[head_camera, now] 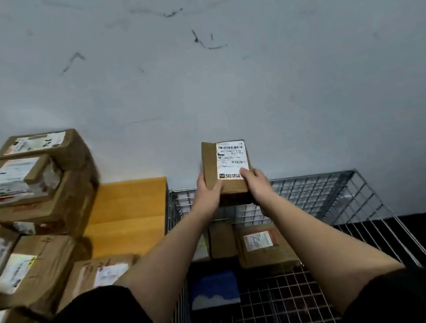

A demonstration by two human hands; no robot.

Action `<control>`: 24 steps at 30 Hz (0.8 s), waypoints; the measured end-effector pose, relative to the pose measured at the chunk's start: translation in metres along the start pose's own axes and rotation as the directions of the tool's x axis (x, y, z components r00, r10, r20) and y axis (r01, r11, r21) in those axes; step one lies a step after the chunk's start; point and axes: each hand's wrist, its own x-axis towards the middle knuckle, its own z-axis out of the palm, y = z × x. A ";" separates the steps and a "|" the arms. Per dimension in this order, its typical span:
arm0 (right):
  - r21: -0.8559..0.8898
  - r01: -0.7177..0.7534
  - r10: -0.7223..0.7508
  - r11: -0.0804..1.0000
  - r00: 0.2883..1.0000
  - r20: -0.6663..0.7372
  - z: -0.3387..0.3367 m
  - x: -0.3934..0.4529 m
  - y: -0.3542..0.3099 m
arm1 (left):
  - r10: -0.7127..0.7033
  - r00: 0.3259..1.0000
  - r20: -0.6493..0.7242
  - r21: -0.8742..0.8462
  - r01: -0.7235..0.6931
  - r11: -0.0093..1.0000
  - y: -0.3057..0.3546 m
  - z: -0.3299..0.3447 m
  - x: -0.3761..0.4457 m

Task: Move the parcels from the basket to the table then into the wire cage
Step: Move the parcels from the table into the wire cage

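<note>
Item: small cardboard parcel [222, 169], brown, white shipping label facing up. It is being held in the air above the far end of the wire cage [356, 191], near the wall, touching nothing but the hands.

Holders: the left hand [207, 191] is gripping the parcel's left edge, fingers wrapping underneath; the right hand [257, 184] is gripping the lower right corner, thumb lying on the label. Both are closing on the parcel; neither is free.

Cage contents: a flat brown parcel with a label [264, 244] is lying inside, directly below the forearms; a blue packet [213, 288] is sitting nearer the camera (whether a narrower brown piece beside the flat parcel is a separate parcel cannot be told).

Table [129, 215]: wooden, left of the cage and touching its side; a stack of labelled boxes [38, 184] is waiting on it, with more boxes crowding toward the camera.

Basket: not showing.

Step in hand, by judgement: the table-to-cage transfer, with this parcel about to be deposited.

Next move calls for: lowering the parcel past the cage rim onto free space at the far end, keeping it level, then releasing both hands and reaching left for another box.
</note>
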 end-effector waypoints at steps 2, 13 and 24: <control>-0.024 -0.013 0.014 1.000 0.999 0.041 -0.024 0.010 0.013 | -0.063 0.997 0.034 -0.037 0.065 0.997 -0.015 0.030 0.012; -0.035 -0.222 0.222 0.975 0.975 0.002 -0.082 0.108 0.160 | -0.393 0.917 0.070 0.040 0.391 0.920 -0.148 0.130 0.099; -0.034 -0.336 0.337 0.941 0.940 0.053 -0.081 0.209 0.312 | -0.456 0.889 0.035 0.191 0.442 0.876 -0.293 0.179 0.180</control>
